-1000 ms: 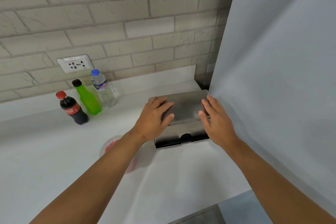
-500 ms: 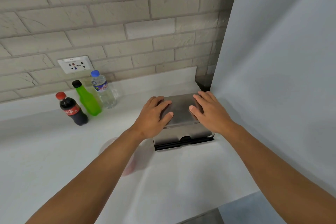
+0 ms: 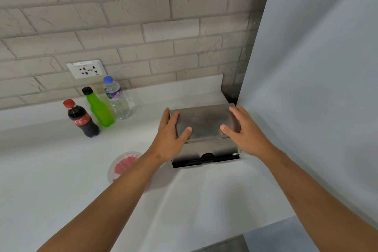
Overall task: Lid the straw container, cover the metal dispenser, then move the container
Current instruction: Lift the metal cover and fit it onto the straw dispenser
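The metal dispenser (image 3: 204,125) is a steel box with a flat cover on top and a dark slot along its front, standing on the white counter by the grey side wall. My left hand (image 3: 169,139) rests on the cover's left end, fingers spread. My right hand (image 3: 243,131) hovers at the cover's right end with fingers apart and holds nothing. The straw container (image 3: 124,164), a clear round tub with red straws and a clear lid on it, stands left of the dispenser, partly hidden by my left forearm.
Three bottles stand at the back left: a cola bottle (image 3: 81,118), a green bottle (image 3: 99,108) and a water bottle (image 3: 117,98). A wall socket (image 3: 87,69) sits above them. A grey panel (image 3: 317,67) bounds the right side. The counter's front edge (image 3: 266,225) is near.
My right hand slid from the dispenser's right edge onto the cover, then back toward its right end. My left hand shifted slightly left. The dispenser stayed in place.
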### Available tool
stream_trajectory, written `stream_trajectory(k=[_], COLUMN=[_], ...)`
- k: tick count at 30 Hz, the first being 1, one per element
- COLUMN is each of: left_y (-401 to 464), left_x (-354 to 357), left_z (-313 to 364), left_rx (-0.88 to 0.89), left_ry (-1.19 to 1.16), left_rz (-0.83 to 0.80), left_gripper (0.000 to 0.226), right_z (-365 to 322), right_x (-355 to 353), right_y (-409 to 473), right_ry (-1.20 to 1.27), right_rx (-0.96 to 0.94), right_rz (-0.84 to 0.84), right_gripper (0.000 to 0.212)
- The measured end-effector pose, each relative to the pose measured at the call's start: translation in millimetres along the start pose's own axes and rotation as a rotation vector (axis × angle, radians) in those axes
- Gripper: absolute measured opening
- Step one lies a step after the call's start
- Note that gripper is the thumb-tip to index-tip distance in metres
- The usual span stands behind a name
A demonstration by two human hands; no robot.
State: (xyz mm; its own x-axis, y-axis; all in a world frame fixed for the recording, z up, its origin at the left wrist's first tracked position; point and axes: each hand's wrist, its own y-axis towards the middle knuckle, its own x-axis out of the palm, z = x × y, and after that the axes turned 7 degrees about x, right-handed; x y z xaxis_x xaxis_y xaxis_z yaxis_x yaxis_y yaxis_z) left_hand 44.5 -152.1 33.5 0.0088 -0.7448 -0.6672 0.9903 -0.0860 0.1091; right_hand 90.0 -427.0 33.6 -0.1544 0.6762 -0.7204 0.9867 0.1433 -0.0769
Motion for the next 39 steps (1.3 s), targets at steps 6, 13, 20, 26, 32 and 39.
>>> stream_trajectory(k=[6, 13, 20, 26, 32, 39], left_y=[-9, -14, -1, 29, 73, 121], left_x=[4, 9, 9, -6, -20, -25], left_z=[-10, -15, -20, -32, -40, -43], left_rx=[-0.111, -0.115, -0.127, -0.148, -0.146, -0.21], left_ry=[-0.141, -0.118, -0.178, -0.197, -0.24, -0.251], left_rz=[0.0, 0.012, 0.078, 0.081, 0.106, 0.08], left_gripper=[0.1, 0.102, 0.098, 0.1, 0.094, 0.097], right_z=[10, 19, 17, 5, -9, -17], right_x=[9, 15, 21, 26, 26, 15], right_y=[-10, -6, 14, 54, 105, 153], right_ry=[0.191, 0.248, 0.288, 0.251, 0.276, 0.219], right_rx=[0.054, 0.048, 0.032, 0.015, 0.023, 0.043], right_rz=[-0.053, -0.015, -0.006, -0.026, -0.027, -0.039], right_gripper=[0.107, 0.113, 0.109, 0.109, 0.109, 0.108])
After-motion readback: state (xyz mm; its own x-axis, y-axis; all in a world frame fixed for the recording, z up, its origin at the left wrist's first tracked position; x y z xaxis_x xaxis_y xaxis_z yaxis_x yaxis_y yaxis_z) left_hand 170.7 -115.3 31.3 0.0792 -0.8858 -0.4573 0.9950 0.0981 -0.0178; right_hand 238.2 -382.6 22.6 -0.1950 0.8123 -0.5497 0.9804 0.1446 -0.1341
